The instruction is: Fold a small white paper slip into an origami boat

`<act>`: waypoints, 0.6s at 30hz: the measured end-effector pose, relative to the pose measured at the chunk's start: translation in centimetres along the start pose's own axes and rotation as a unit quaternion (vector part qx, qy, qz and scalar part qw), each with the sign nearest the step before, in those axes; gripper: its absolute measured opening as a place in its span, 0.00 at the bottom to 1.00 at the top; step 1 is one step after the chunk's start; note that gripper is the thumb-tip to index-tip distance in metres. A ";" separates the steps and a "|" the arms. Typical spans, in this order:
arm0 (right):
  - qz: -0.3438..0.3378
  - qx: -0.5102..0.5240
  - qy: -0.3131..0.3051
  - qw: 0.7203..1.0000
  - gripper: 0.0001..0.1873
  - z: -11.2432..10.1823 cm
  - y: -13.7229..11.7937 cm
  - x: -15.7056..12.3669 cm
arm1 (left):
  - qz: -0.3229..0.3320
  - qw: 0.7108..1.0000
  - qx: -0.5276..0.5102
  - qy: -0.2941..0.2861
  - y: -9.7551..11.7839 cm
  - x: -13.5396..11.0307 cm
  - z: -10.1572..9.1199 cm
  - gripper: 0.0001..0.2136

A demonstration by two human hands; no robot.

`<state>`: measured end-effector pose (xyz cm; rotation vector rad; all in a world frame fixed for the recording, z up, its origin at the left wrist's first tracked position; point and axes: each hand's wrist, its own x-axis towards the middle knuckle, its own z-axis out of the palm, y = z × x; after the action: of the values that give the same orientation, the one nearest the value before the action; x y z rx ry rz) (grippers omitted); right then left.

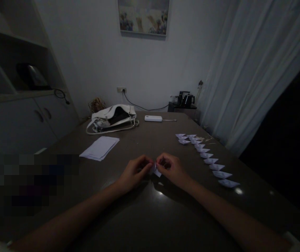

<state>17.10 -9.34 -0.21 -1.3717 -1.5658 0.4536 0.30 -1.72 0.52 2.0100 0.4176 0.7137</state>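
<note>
Your left hand (135,172) and your right hand (173,169) meet close to the middle of the counter (136,217), each with its thumb and fingertips pinched on a small folded piece of white paper (157,172). The piece sits between your fingers, low over the surface; whether it touches the counter you cannot tell, and its upper part is hidden by your fingertips. Your two hands are just apart, with the paper bridging them.

To your right, a line of folded paper boats (211,161) runs away from you, the far end doubling into a short second row. Ahead of your left hand lies a stack of loose white sheets (100,147). Beyond it rests a white handbag (104,114), its top gaping, and to the right of that a white device (153,118) with a strap (169,120).
</note>
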 end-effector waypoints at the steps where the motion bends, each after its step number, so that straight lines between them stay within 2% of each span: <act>1: 0.000 -0.002 0.000 1.000 0.03 0.0 0.0 0.0 | -0.005 1.000 -0.006 -0.002 -0.1 0.1 0.0 0.10; 5: -0.009 0.002 -0.008 1.000 0.04 0.1 0.1 -0.1 | -0.011 1.000 -0.002 -0.012 -0.5 0.2 0.0 0.10; 8: -0.007 0.049 -0.006 0.999 0.06 0.0 0.1 0.1 | -0.010 1.000 0.015 -0.015 -0.7 0.3 0.1 0.10; 13: 0.078 0.166 -0.034 0.982 0.16 0.0 0.3 0.2 | 0.002 1.000 0.023 0.012 -0.9 0.2 0.0 0.11; 15: 0.102 0.180 -0.055 0.977 0.19 0.1 0.4 0.2 | 0.007 0.999 0.031 0.019 -0.9 0.2 -0.1 0.11; 18: 0.104 0.169 -0.062 0.978 0.18 0.2 0.5 0.2 | -0.001 0.999 0.033 0.015 -1.0 0.3 -0.1 0.12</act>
<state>17.24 -9.00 -0.62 -1.2624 -1.3704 0.9057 0.45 -0.99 -0.17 2.0629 0.4674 0.7383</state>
